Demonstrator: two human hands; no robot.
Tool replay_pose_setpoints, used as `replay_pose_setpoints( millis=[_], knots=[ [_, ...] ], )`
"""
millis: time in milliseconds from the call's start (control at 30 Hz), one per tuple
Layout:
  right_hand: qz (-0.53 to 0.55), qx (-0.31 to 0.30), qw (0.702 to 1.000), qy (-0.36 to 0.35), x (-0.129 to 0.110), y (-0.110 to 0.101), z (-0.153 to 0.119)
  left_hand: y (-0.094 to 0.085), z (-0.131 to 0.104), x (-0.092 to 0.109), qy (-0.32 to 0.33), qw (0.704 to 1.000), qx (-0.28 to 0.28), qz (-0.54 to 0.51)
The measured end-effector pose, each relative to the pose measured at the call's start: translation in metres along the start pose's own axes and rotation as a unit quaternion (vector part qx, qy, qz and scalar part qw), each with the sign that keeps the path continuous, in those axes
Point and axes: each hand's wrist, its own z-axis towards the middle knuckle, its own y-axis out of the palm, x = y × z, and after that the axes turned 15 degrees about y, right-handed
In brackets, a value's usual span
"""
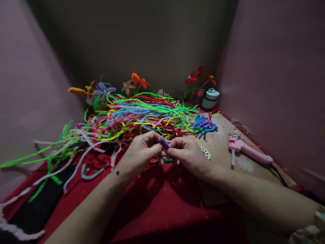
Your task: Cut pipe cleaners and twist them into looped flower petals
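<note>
Where the worktop (162, 217) comes nearest, its red cloth lies smooth and matte, flecked with tiny scraps. Toward the near left corner, a pale, crinkled strip (21, 232) lies by a flat black item (40, 203), both soft-looking. A patterned sleeve (309, 227) shows on the right forearm.

Farther in, above the middle of the worktop, the left hand (146, 149) and the right hand (188, 154) meet at a purple fuzzy piece (164, 143), the fingers of each pinching it. It is small and narrow, velvety, deep violet and tilted between the fingertips; a darker purple length hangs beneath the right hand, blurred in shadow. Just beyond and below the fingers lies a dark tool (166, 160), partly hidden.

A teal stem (93, 175) curls like a hook on the cloth to the left. On the right, a tan board (219, 169) with whitish smears carries a pale disc (205, 153) pierced with dark holes, and a glossy pink glue gun (250, 151) with a translucent stick pointing nearward.

Deeper still, fuzzy, bendy stems (144, 115) in green, yellow, pink, blue and red sprawl in a tangled heap, with a blue and purple bundle (203, 122) to its right. Along the far edge stand plush-petalled orange flowers (138, 81), a periwinkle flower (104, 89), red flowers (192, 78) and a smooth, rounded, pale green container (210, 98).
</note>
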Motion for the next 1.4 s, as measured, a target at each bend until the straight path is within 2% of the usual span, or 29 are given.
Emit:
replay_pose_setpoints(
  millis=[200,333,467,667,833,1000,1133,1267,1400],
  knots=[
    [-0.014,0.017,1.000,-0.011,-0.001,0.002,0.000,0.006,-0.001,-0.010,0.021,1.000,-0.001,0.010],
    [-0.015,0.026,0.999,-0.011,0.002,0.004,0.000,0.013,-0.001,-0.014,0.029,0.996,0.059,0.060],
    [-0.014,0.018,1.000,-0.012,0.006,0.004,0.002,0.016,-0.001,-0.014,0.000,0.995,0.090,0.031],
    [0.016,0.009,1.000,0.011,0.004,0.004,0.001,0.014,0.001,-0.011,-0.060,0.994,0.087,-0.017],
    [0.079,-0.048,0.994,0.057,0.005,0.003,0.002,0.009,0.002,-0.006,-0.083,0.994,0.058,-0.042],
    [0.086,-0.084,0.990,0.072,0.010,0.001,0.007,0.003,0.003,-0.005,-0.096,0.994,0.022,-0.042],
    [0.080,-0.075,0.990,0.083,0.012,0.002,0.007,0.002,0.003,-0.005,-0.104,0.994,0.014,-0.022],
    [0.087,-0.058,0.993,0.061,0.011,0.003,0.005,0.004,0.004,-0.001,-0.105,0.994,0.013,0.030],
    [0.086,-0.072,0.991,0.073,0.011,0.002,0.004,0.004,0.004,0.001,-0.125,0.989,0.013,0.071]
  ],
)
